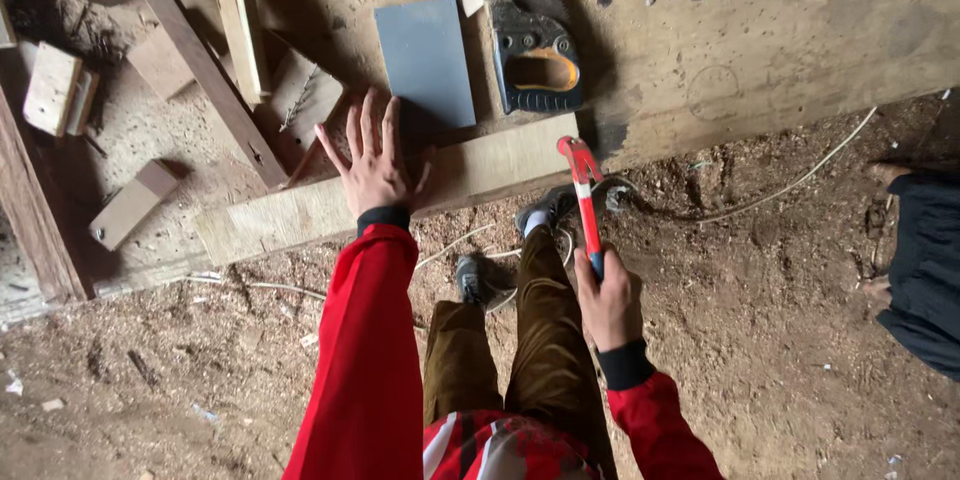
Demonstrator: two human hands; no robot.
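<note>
Left hand spread flat, fingers wide, pressing on long pale wooden plank at the workbench edge, gripping nothing. Right hand closed around handle of red claw hammer, red head up at the plank's right end. Just beyond: flat grey rectangular board, black-handled handsaw. Below: sawdust-strewn dirt floor

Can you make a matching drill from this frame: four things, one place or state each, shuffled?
1. left hand
2. right hand
3. handsaw
4. grey board

a. lies flat, left of the saw handle
b. grips the red hammer
c. fingers spread, pressed on the plank
d. black handle, lying on the platform

Pairs: 1-c, 2-b, 3-d, 4-a
</note>
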